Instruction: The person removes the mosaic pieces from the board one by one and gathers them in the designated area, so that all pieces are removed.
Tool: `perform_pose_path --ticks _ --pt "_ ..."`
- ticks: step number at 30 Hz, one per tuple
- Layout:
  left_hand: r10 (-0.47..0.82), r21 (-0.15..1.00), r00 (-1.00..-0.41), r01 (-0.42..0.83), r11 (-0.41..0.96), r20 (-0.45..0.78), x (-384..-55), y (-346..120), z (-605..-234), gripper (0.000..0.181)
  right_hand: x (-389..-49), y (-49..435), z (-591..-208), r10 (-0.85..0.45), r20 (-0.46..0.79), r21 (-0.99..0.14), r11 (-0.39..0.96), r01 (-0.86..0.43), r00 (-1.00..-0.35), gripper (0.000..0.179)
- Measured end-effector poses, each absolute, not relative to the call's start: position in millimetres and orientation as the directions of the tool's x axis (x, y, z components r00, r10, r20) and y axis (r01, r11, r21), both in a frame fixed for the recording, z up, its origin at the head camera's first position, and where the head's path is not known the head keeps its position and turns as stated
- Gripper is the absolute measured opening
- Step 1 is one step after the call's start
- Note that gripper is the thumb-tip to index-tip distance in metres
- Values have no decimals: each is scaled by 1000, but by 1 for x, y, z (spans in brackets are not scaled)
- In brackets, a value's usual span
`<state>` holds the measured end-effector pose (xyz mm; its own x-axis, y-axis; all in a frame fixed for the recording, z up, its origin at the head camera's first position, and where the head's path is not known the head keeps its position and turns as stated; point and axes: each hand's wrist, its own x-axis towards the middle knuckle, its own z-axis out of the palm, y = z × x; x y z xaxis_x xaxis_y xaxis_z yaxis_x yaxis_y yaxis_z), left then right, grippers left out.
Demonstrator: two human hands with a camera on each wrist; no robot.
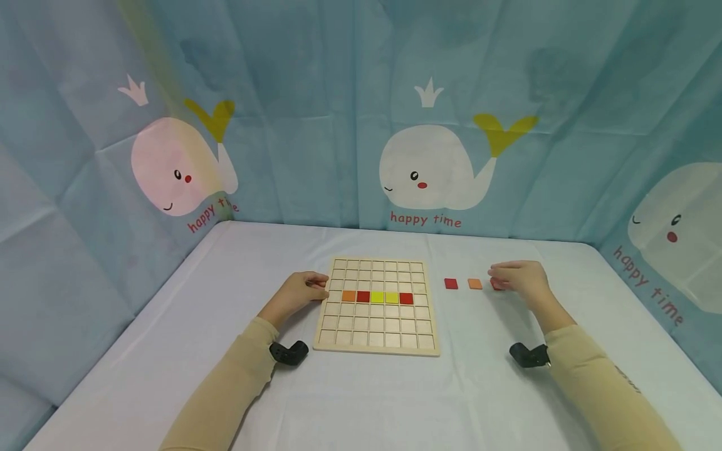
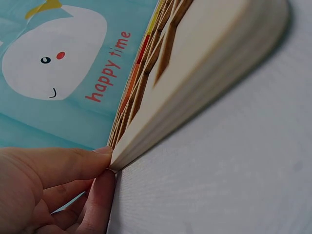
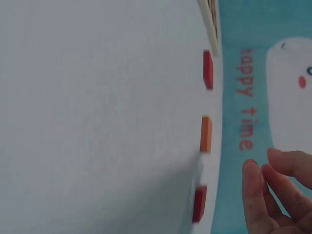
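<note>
A wooden grid board [image 1: 351, 339] lies on the table, with a row of coloured tiles in it: orange [image 1: 349, 295], red, two yellow and red. My left hand [image 1: 294, 295] pinches the board's left edge; the left wrist view shows the thumb [image 2: 101, 152] on top at the corner. Over the rightmost loose red tile [image 3: 199, 204] hovers my right hand [image 1: 526, 279], partly covering that tile in the head view. Its fingers are loosely bent and apart from the tile in the right wrist view, with nothing between them.
Left of that tile, another red tile [image 1: 451, 284] and an orange tile [image 1: 475, 284] lie in line on the white table [image 1: 372, 401], right of the board. A blue curtain [image 1: 316, 169] with whale prints stands behind the table and along its sides.
</note>
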<state>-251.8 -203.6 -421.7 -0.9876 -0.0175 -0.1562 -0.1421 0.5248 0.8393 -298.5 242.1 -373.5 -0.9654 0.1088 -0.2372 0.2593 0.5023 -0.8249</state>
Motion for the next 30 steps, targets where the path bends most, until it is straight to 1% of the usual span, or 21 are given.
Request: perform_pose_path --ticks 7,15,22,30 --pt "-9 836 -989 -132 532 -151 -253 -204 -422 45 -292 212 -376 79 -225 -826 513 233 -971 45" --pt "-24 833 -986 -151 533 -164 -253 -206 -422 45 -288 183 -382 45 -227 -815 538 215 -973 41" --pt "-21 831 -987 -144 537 -158 -253 -205 -422 45 -288 167 -385 -16 -212 -873 452 182 -977 38" --pt "-19 833 -988 -141 535 -154 -254 -204 -424 45 -288 147 -388 -36 -241 -877 435 202 -970 38"
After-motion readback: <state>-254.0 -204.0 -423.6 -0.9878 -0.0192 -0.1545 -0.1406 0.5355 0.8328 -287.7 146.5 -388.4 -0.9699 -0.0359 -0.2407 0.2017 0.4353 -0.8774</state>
